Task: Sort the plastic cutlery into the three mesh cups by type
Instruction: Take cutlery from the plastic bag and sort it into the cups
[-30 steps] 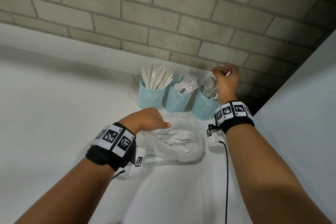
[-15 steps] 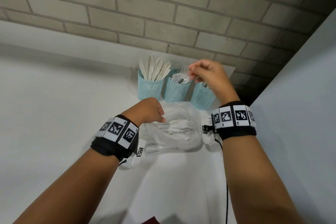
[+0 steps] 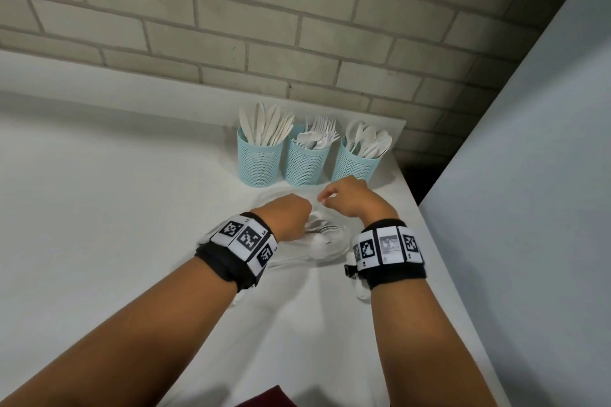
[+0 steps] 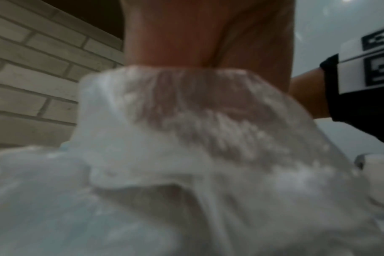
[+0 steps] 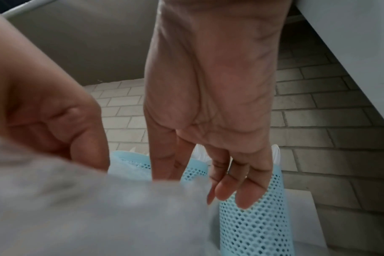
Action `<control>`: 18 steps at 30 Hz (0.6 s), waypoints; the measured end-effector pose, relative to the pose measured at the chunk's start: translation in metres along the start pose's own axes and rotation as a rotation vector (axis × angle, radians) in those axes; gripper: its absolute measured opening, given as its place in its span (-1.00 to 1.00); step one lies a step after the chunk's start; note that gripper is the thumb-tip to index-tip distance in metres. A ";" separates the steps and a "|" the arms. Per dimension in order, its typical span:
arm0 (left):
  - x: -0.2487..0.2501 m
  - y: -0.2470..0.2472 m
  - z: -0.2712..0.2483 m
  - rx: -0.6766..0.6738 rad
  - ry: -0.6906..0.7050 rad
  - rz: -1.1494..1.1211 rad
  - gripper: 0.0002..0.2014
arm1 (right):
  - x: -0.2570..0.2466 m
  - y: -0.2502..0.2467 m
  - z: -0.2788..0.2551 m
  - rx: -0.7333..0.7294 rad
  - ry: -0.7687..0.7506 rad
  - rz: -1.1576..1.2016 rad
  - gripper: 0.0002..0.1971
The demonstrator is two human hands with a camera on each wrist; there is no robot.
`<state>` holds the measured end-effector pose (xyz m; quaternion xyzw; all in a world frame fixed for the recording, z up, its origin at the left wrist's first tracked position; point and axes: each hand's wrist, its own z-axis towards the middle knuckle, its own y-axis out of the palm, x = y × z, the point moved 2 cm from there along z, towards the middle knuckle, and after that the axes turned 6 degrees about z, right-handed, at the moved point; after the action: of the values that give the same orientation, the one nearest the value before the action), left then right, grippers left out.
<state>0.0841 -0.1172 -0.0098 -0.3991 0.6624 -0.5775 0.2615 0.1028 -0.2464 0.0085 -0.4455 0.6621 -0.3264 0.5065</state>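
Right hand (image 3: 347,200) dropped from cups to bag (image 3: 330,241), near table edge (image 3: 429,225)

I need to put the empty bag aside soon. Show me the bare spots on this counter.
Bare: the counter left of the knife cup, and the near stretch between the forearms. Crowded: the back right corner, where three cups stand and the plastic bag lies under both hands.

head: high, looking down | wrists: close, blurred | shared: mesh cups (image 3: 307,160)
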 end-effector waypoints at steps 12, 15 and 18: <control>-0.004 0.005 0.000 -0.313 -0.037 0.213 -0.43 | 0.001 0.011 -0.009 -0.099 0.124 0.185 -0.35; -0.005 0.010 -0.001 -0.307 -0.056 0.282 -0.43 | 0.002 0.008 -0.011 -0.091 0.131 0.184 -0.35; -0.008 0.016 -0.001 -0.287 -0.055 0.295 -0.47 | 0.004 0.006 -0.013 -0.079 0.130 0.186 -0.37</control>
<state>0.0841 -0.1094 -0.0258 -0.3466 0.7817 -0.4216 0.3018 0.0885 -0.2485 0.0053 -0.3799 0.7444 -0.2798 0.4726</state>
